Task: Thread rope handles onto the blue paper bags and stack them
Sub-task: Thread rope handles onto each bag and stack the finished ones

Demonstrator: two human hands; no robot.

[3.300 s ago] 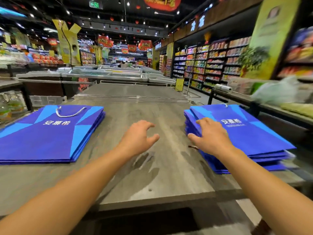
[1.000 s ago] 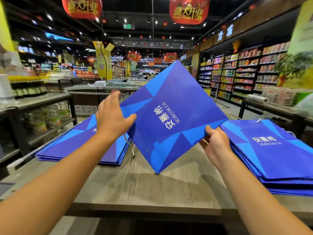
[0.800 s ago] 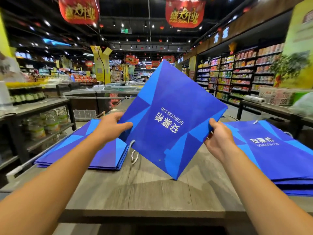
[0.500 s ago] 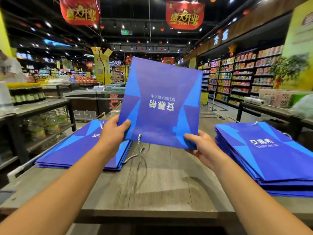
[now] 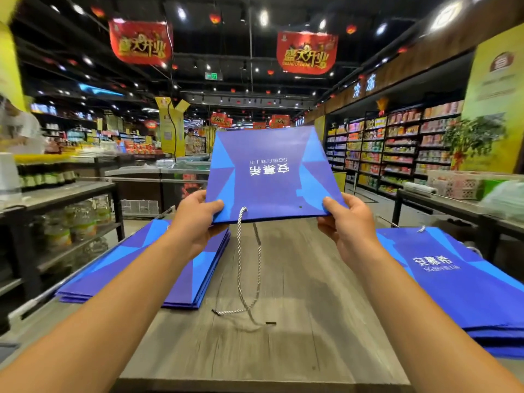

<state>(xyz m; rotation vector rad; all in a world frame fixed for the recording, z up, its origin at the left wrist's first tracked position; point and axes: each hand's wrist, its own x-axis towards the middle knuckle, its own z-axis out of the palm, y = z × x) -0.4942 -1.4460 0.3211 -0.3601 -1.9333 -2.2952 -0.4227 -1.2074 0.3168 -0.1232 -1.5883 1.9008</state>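
While the flat stack of bags (image 5: 136, 268) lies at the left of the desk (image 5: 283, 350), likely kept there as one pile apart from the other, the work happens in the middle. The left hand (image 5: 195, 219) pinches the near left corner of a blue paper bag (image 5: 272, 177), thumb on top and fingers under, so its grip is closed on the bag. That bag is held up above the desk, print upside down and its open end toward the person, which brings the handle holes within reach. A rope (image 5: 243, 268) hangs from the left hole, its loose end trailing on the desk; the hole nearer the right corner looks unthreaded, so that end probably goes there next. The right hand (image 5: 348, 222) grips the other near corner the same way, keeping the edge level. Further right lies the second stack (image 5: 453, 279), a cord end showing at its far edge.
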